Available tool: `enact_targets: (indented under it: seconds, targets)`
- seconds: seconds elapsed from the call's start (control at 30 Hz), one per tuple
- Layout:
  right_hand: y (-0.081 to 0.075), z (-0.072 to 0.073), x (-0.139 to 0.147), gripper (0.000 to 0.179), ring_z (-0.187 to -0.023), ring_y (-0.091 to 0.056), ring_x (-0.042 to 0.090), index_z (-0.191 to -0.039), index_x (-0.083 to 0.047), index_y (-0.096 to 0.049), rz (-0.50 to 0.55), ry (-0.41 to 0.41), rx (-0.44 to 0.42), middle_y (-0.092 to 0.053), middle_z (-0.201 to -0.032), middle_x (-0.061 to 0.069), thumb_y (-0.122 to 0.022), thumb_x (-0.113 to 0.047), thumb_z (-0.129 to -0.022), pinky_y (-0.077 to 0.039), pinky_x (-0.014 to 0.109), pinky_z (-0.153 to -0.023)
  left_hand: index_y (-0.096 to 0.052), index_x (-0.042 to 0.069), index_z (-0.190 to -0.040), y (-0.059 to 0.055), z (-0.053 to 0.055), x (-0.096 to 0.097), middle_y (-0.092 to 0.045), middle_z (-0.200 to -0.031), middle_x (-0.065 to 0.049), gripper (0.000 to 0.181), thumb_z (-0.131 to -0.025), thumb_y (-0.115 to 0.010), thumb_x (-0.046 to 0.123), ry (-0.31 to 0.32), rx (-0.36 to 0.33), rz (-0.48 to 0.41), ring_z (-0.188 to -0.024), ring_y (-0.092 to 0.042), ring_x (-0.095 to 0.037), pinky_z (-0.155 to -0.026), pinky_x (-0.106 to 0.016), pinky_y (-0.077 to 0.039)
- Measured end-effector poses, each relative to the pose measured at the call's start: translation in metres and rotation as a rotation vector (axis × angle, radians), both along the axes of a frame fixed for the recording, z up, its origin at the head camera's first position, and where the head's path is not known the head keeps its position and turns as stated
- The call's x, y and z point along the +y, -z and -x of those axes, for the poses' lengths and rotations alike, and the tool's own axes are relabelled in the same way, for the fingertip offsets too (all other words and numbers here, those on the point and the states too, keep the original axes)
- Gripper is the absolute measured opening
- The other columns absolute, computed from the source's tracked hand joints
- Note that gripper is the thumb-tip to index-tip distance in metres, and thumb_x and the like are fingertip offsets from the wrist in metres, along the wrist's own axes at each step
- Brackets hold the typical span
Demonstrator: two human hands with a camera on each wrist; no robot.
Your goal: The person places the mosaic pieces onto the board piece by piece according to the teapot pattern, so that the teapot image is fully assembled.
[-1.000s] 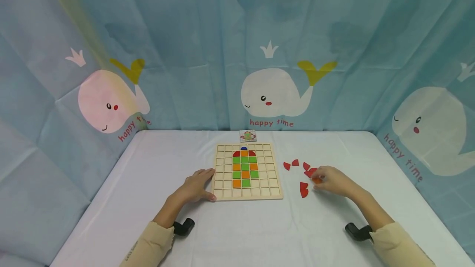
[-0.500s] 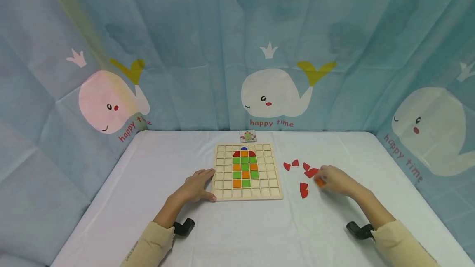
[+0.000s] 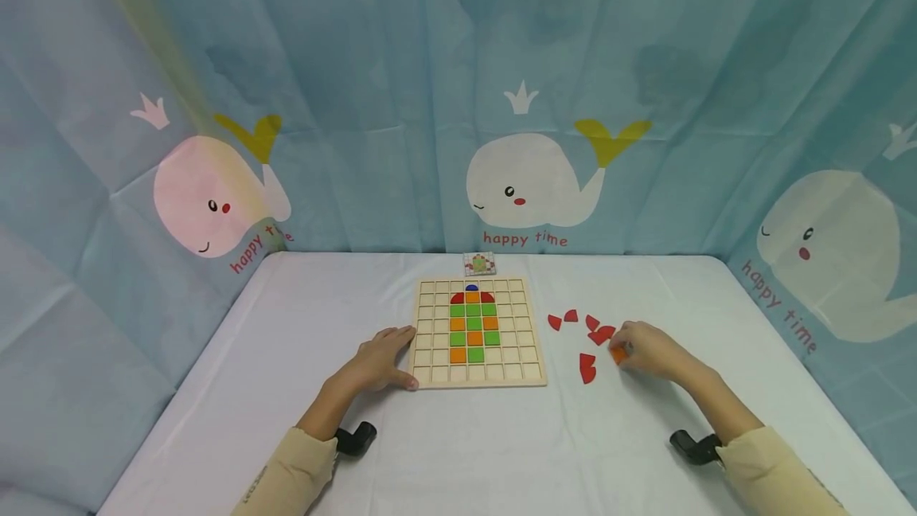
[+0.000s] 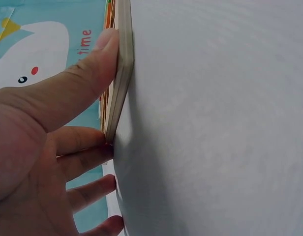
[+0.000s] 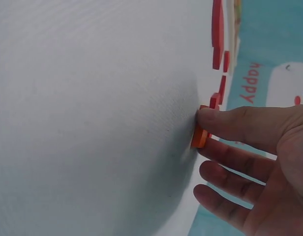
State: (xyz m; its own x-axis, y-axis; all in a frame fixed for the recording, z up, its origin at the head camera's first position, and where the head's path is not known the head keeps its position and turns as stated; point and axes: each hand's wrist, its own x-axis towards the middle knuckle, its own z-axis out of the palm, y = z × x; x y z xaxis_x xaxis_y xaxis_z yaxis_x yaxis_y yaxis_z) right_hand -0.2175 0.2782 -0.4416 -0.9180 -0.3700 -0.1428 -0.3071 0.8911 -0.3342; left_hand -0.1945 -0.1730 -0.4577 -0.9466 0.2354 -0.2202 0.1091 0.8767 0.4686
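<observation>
A wooden grid board lies on the table, with green, orange, red and blue pieces set in its middle columns. My left hand rests against its left side, thumb by the near corner. In the left wrist view the thumb touches the board's edge, with the fingers spread loosely below. To the right of the board, my right hand pinches an orange square tile. The right wrist view has this tile between thumb and index finger at the white cloth; the other fingers are loosely bent.
Several red quarter-round pieces lie between the board and my right hand. A small pattern card sits behind the board. The white-covered table ends at a blue whale-print curtain.
My right hand has shifted slightly right with the orange tile, away from the red pieces. My left hand and the board have stayed in place.
</observation>
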Motion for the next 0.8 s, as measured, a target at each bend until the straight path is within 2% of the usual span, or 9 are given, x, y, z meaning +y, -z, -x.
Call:
enact_targets:
  seconds: [0.37, 0.8]
  targets:
    - [0.0037, -0.0033, 0.0009, 0.020, -0.082, -0.057, 0.017, -0.097, -0.002, -0.073, 0.013, 0.006, 0.029, -0.063, -0.088, 0.003, -0.079, -0.008, -0.078, -0.057, 0.041, -0.080, -0.038, 0.006, -0.150, 0.0000, 0.0010, 0.0016, -0.037, -0.156, -0.013, 0.098, -0.068, -0.087, 0.030, -0.007, -0.019, 0.012, -0.146, -0.027, -0.038, -0.115, -0.063, -0.023]
    - [-0.0032, 0.0016, -0.0062, 0.023, -0.083, -0.057, 0.017, -0.100, -0.006, -0.074, 0.047, 0.037, -0.013, -0.063, -0.088, 0.002, -0.079, -0.014, -0.079, -0.057, 0.037, -0.076, -0.038, 0.007, -0.149, 0.0015, 0.0024, 0.0026, -0.035, -0.157, -0.013, 0.100, -0.066, -0.087, 0.030, -0.010, -0.010, 0.013, -0.147, -0.026, -0.039, -0.114, -0.064, -0.024]
